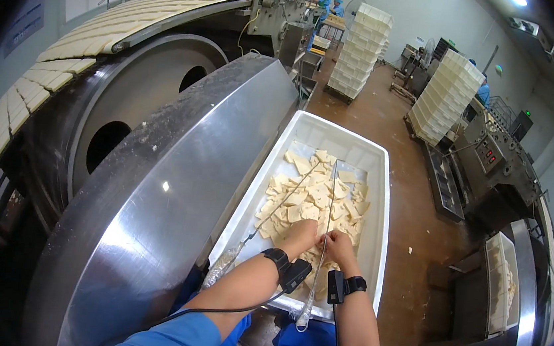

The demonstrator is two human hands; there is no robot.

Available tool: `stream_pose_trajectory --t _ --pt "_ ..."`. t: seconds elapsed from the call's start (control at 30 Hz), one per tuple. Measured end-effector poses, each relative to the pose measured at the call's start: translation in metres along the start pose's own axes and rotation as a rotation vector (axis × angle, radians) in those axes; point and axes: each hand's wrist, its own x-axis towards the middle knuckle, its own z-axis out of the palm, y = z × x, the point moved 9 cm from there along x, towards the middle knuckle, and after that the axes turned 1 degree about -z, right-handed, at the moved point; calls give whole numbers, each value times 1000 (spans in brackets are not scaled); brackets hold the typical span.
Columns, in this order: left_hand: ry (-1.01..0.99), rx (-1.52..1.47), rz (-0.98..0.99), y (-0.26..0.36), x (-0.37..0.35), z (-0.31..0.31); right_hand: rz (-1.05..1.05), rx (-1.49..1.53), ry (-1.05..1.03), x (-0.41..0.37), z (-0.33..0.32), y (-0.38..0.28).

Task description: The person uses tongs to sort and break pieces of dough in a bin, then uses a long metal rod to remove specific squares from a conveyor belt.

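Note:
Both hands are low over a white tub (381,250) holding many flat, broken pale yellow pieces (315,193). My left hand (304,234) has its fingers curled over the pieces. Close beside it, my right hand (338,246) is also closed, with the fingertips bent down toward the pieces. What either hand grips is too small to make out. Two thin metal rods with wrapped handles (307,309) lie across the tub, one on each side of my left hand. Black straps with small devices sit on both wrists.
A sloping steel panel (176,183) borders the tub on the left, below a conveyor (132,12) with pale sheets. Stacked white crates (362,51) stand ahead, with another stack (448,96) to the right. Machinery (498,161) stands at right; people in blue are far off.

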Motion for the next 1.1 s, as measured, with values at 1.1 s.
stream_pose_trajectory --t 1.1 --pt "-74 -140 -16 3 -3 1 74 -37 -17 -1 -2 1"
